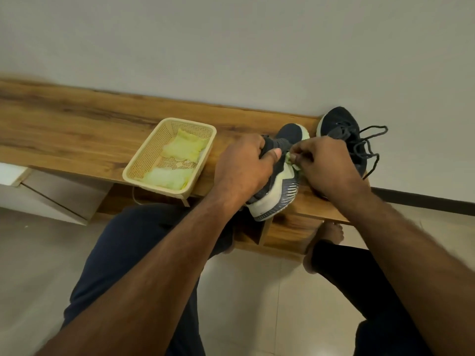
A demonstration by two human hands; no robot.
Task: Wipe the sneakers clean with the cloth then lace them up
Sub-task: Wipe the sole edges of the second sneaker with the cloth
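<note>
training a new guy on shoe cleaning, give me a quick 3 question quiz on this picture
1. True or false: the left hand grips the sneaker being wiped.
2. What does the right hand pinch? A) a lace B) a cloth C) a brush
3. Where are the spare cloths?

Key:
1. True; it holds the sneaker tipped on its side on the bench.
2. B, pressed against the sneaker's side.
3. In the basket left of the sneaker; the other sneaker sits to the right, laces loose.
</note>
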